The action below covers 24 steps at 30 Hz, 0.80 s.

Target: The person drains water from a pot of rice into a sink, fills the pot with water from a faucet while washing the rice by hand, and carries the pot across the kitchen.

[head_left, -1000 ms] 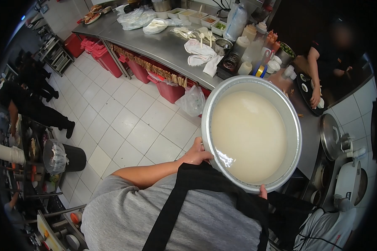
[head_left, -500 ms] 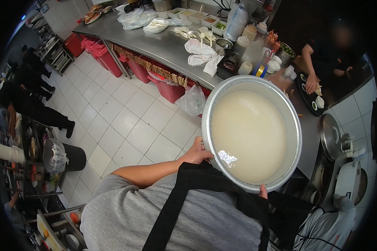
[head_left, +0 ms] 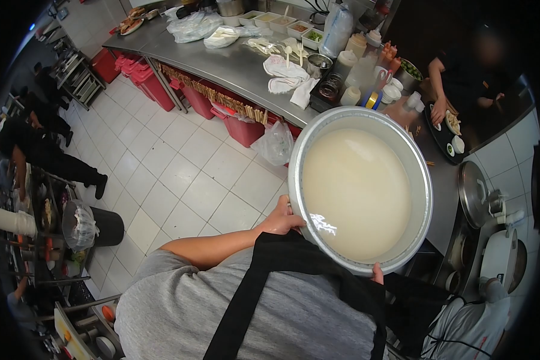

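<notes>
A big round aluminium pot (head_left: 419, 198) is in both my hands, in front of my chest. Cloudy, cream-white liquid (head_left: 357, 186) fills much of it, with a bright reflection near the lower left. My left hand (head_left: 284, 218) grips the pot's left side, its thumb against the rim and the other fingers mostly behind the wall. Of my right hand (head_left: 377, 274), only a thumb or fingertip shows at the bottom edge; the rest is hidden behind the pot and my black apron.
Beyond the pot, a steel counter (head_left: 234, 66) carries towels (head_left: 289, 75), sauce bottles and food tubs. Red bins (head_left: 243, 129) stand beneath it. At right, a co-worker's hand (head_left: 439, 112) is over a black tray (head_left: 441, 141). A black bin (head_left: 109, 227) and several people are at left.
The pot and my hands stay almost still, while the reflection on the liquid shifts slightly. At right, the co-worker's hand has moved a little left and up over the tray.
</notes>
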### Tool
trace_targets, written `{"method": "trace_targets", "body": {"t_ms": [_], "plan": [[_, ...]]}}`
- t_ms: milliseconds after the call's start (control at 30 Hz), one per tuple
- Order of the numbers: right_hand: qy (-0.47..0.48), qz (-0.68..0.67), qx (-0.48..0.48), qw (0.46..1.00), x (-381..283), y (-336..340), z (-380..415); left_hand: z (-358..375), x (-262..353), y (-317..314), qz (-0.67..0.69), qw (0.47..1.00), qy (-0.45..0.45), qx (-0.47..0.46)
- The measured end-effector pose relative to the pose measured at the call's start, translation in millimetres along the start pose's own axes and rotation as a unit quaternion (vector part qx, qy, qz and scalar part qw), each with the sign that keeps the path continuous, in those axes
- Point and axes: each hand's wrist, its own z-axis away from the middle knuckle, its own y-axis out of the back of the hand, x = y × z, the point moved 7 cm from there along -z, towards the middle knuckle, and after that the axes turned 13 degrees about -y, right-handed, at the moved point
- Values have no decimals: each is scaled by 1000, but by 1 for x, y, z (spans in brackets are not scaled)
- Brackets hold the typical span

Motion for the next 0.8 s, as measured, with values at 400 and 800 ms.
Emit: {"method": "trace_targets", "body": {"t_ms": [400,800], "plan": [[0,-13,-7,1000,1,10,-6,0,0,0,-20,1000,8,-5],[91,-69,19,993,6,37,-26,3,11,-4,-15,999,-14,-41]]}}
